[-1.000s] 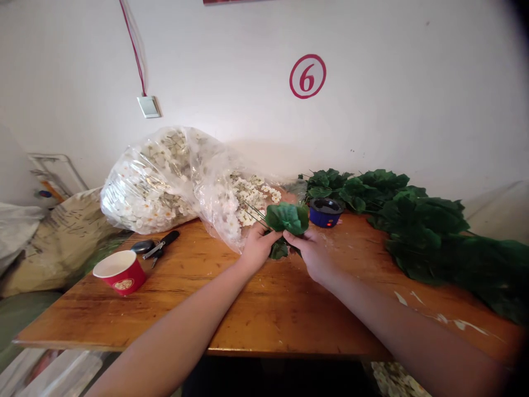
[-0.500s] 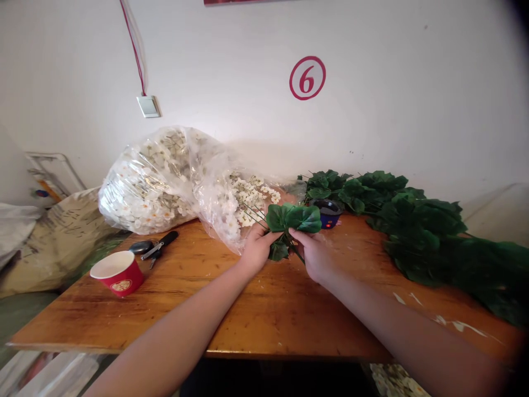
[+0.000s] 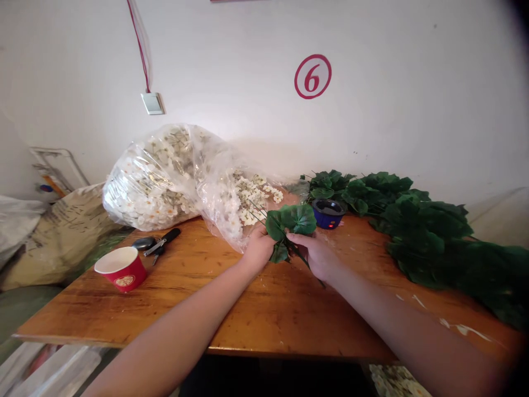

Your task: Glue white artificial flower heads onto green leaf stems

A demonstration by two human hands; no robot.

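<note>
Both my hands are closed around an artificial leaf sprig with broad green leaves, held above the front-middle of the wooden table. My left hand grips it from the left, where thin stems stick out up and to the left past the fingers. My right hand pinches it from the right, thumb on the leaves, and a green stem points down to the right below the palm. Some fingertips are hidden behind the leaves. Just beyond my right hand stands a small dark blue pot with a red light.
Behind my left hand lies a clear plastic bag of white artificial flowers. Piled green leaves cover the right side. A red paper cup stands at the left, near keys and a dark rounded object. White scraps lie front right.
The leaf sprig has turned a little in my hands, and its lower stem now shows beneath my right hand. The whole view has shifted slightly.
</note>
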